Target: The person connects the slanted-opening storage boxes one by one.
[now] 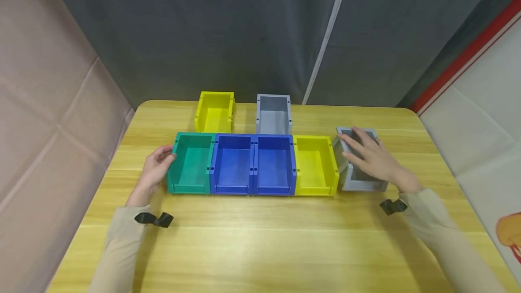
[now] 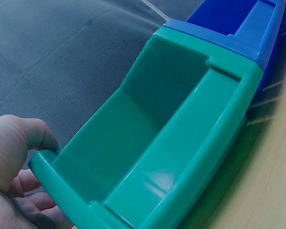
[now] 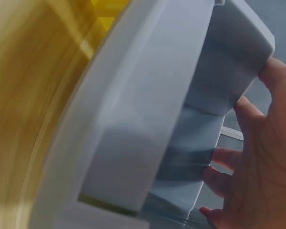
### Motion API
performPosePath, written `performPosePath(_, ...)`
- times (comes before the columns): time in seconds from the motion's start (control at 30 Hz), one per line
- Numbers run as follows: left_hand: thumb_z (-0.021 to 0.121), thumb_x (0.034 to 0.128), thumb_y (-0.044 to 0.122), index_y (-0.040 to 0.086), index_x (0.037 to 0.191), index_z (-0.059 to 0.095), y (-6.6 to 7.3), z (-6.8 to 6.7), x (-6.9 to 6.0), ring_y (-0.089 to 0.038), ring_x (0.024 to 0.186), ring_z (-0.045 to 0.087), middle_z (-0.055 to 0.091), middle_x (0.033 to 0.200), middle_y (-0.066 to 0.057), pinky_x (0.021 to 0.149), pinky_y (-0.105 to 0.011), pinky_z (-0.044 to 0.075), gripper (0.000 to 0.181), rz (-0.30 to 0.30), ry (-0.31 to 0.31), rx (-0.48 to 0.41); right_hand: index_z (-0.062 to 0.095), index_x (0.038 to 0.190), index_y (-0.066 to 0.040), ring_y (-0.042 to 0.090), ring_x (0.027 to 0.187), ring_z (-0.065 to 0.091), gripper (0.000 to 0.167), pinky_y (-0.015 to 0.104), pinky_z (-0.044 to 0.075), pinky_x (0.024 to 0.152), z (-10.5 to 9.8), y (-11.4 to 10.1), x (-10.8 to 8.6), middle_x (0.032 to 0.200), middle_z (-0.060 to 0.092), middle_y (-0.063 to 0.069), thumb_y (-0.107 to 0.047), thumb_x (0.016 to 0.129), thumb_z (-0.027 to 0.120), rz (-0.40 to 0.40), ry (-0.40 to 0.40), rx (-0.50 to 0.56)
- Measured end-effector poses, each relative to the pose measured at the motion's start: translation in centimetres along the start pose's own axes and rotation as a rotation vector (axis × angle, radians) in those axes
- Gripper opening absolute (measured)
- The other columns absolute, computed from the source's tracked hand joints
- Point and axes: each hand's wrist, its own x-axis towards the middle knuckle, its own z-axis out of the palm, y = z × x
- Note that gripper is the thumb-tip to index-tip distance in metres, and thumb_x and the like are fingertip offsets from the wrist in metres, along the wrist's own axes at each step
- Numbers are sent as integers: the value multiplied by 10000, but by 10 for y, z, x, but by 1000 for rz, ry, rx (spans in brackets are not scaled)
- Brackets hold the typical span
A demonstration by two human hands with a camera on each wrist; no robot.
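Note:
A green bin (image 1: 191, 162) stands at the left end of a touching row with two blue bins (image 1: 234, 162) (image 1: 274, 162) and a yellow bin (image 1: 315, 162). My left hand (image 1: 156, 166) holds the green bin by its left side; in the left wrist view one digit meets the rim corner, the other fingers bent outside the wall. At the row's right end a grey bin (image 1: 364, 185) sits slightly turned, with a narrow gap beside the yellow one. From above, my right hand (image 1: 372, 159) grips its rim with spread fingers, covering part of the opening.
Behind the row stand another yellow bin (image 1: 215, 119) and another grey bin (image 1: 273, 119). The wooden table (image 1: 252, 243) ends at a dark curtain (image 1: 183, 35). A pale wall covering (image 1: 53, 125) rises on the left, a white panel (image 1: 488, 125) on the right.

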Motion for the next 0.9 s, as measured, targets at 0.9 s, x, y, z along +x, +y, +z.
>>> performPosePath(0.9,433,990,203,-36,1362,409,-2,0,1,-199,1136,428,429,1327,-208,842,-168,391,443,-26,9,4,273,1488,-225,445,1379,77,613,749,39,958,-3,5,4,1536,87,225,-366,950,532,-85,-18,44)
